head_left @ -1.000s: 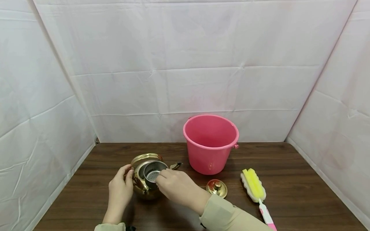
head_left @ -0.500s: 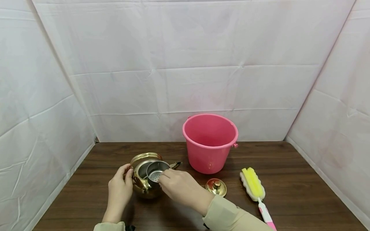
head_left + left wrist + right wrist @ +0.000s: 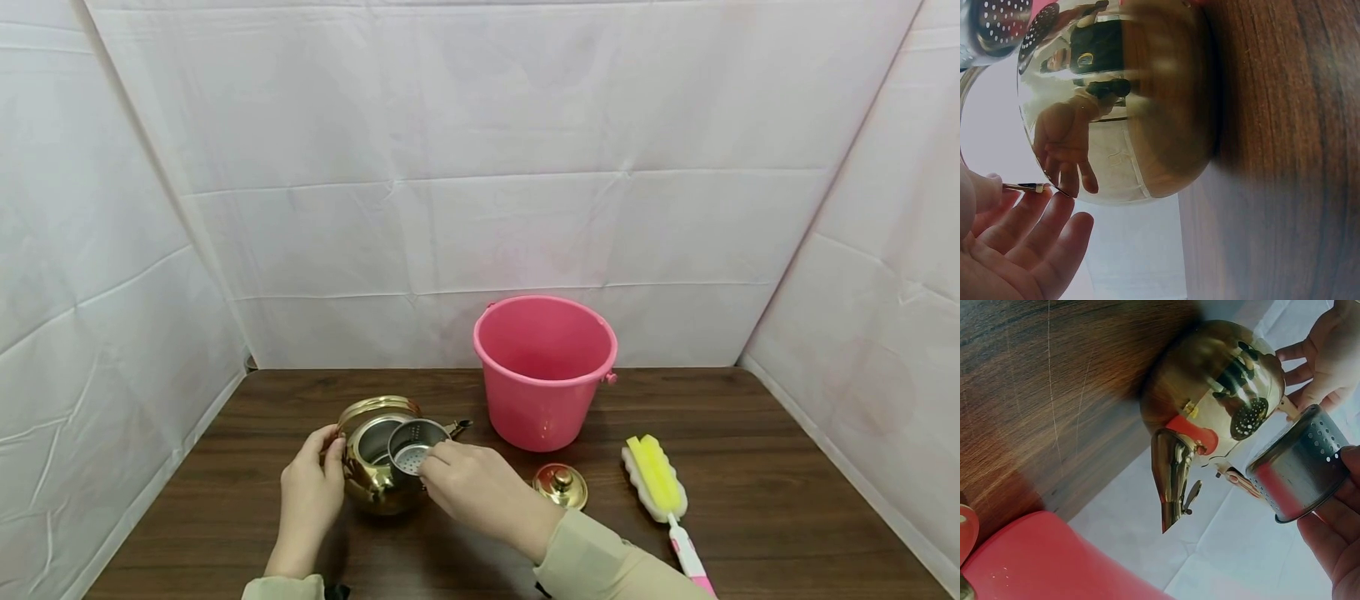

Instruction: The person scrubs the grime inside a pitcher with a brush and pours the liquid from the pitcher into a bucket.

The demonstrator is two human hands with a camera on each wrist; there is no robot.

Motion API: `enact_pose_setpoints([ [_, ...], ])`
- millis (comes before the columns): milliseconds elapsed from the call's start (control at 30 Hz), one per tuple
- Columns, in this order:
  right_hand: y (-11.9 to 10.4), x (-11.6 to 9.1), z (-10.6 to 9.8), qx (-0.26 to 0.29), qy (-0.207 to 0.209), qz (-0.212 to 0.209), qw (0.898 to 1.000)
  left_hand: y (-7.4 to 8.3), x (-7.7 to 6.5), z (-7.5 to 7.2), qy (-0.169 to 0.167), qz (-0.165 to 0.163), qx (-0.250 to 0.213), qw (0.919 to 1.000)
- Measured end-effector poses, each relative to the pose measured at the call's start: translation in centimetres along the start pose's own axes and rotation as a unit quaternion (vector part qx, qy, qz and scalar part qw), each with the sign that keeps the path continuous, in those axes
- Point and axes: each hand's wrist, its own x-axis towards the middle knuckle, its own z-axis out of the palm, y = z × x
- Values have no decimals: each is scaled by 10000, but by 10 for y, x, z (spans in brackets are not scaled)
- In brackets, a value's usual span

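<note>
A shiny gold teapot [image 3: 382, 492] stands lidless on the dark wooden table, its spout pointing to the right and its handle arching over the mouth. My left hand [image 3: 313, 487] pinches the handle's left end between thumb and fingers, as the left wrist view [image 3: 1029, 244] also shows. In my right hand [image 3: 480, 492] a steel tea strainer [image 3: 1300, 465] with small holes is held by its rim, thumb on one side and fingers on the other. The strainer hangs just above and right of the pot's mouth, apart from the pot in the right wrist view.
Behind and to the right stands a pink bucket [image 3: 536, 417]. The gold lid [image 3: 561, 486] lies on the table in front of it, partly behind the right forearm. A yellow sponge brush [image 3: 658, 482] with a white and pink handle lies farther right. White sheets enclose the table.
My right hand has shifted to the right with the strainer, from over the teapot's mouth towards the spout side, uncovering more of the opening. The left hand keeps its hold on the handle.
</note>
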Motion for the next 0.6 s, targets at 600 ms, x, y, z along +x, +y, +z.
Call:
enact_pose_setpoints([
  [600,7,-15,2,-30,-49,35,10000,-1,0,0,7,20,-43,10000],
])
